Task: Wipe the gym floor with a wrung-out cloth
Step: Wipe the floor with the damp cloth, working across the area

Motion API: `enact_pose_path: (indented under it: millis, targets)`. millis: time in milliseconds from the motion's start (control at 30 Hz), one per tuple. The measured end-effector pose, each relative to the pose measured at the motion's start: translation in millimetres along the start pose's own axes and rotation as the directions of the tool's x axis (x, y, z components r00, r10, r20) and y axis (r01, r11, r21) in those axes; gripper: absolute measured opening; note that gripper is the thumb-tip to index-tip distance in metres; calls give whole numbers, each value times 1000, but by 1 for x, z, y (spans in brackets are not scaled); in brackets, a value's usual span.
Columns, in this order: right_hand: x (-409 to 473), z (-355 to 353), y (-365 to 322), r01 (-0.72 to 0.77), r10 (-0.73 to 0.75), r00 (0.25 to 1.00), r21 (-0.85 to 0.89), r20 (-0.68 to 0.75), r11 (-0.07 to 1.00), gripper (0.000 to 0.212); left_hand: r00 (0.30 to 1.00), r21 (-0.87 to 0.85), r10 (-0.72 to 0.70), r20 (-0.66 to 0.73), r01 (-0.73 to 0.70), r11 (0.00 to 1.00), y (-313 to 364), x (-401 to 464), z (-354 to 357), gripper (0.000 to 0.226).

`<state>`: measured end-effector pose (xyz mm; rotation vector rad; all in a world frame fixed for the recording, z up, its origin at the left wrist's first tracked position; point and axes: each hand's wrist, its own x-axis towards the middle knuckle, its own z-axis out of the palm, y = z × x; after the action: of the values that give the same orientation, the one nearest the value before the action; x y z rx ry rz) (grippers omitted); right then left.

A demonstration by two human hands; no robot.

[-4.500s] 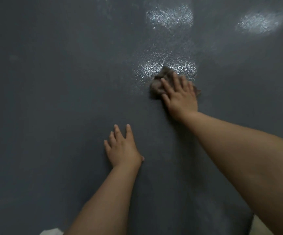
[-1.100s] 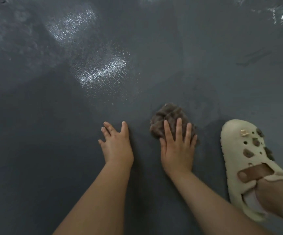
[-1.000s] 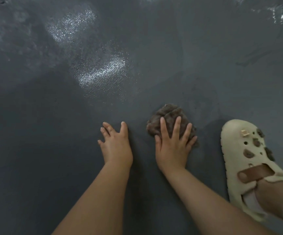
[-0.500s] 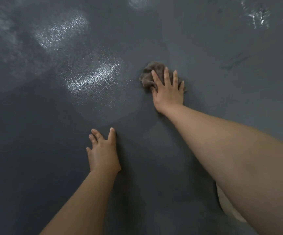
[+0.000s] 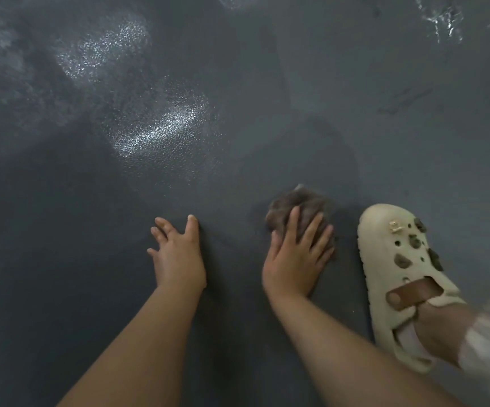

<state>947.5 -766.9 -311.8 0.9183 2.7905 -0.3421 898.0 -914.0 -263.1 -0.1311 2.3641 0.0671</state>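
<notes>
- Cloth [image 5: 289, 208]: in the head view, a brown bunched wad lying on the dark gym floor [image 5: 296, 83], just beside a cream clog [image 5: 385, 259].
- The right hand [image 5: 292, 261] presses it flat, fingers [image 5: 292, 223] spread straight over its top, not curled round it.
- The left hand [image 5: 177, 257] rests on bare floor, fingers extended, holding nothing.
- It looks soft, light and damp, likely to bunch and roll under a push; a flat palm on its middle should steer it best.
- Glossy wet patches [image 5: 161, 127] lie farther ahead.

Bunched brown cloth [image 5: 299, 208] on grey floor [image 5: 267, 83]
</notes>
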Motion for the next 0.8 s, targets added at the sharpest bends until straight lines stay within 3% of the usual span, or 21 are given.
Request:
enact_pose_path:
  millis: [133, 267, 467, 567, 800]
  targets:
    - [-29, 5, -3, 92, -86, 989, -39, 122, 995, 57, 1000, -12, 2, 2, -2, 1000, 0, 0, -1, 109]
    - [22, -6, -14, 154, -150, 987, -98, 51, 983, 56, 1000, -24, 12, 14, -12, 1000, -2, -2, -1, 114]
    - [132, -37, -51, 118, -113, 986, -33, 126, 992, 57, 1000, -14, 3, 20, -2, 1000, -1, -2, -1, 116]
    - [143, -42, -65, 123, -116, 975, -25, 190, 992, 54, 1000, -12, -9, 24, 9, 1000, 1, -1, -2, 115]
    - [44, -13, -50, 493, -475, 858, -58, 193, 868, 53, 1000, -30, 17, 15, -16, 999, -5, -3, -2, 117]
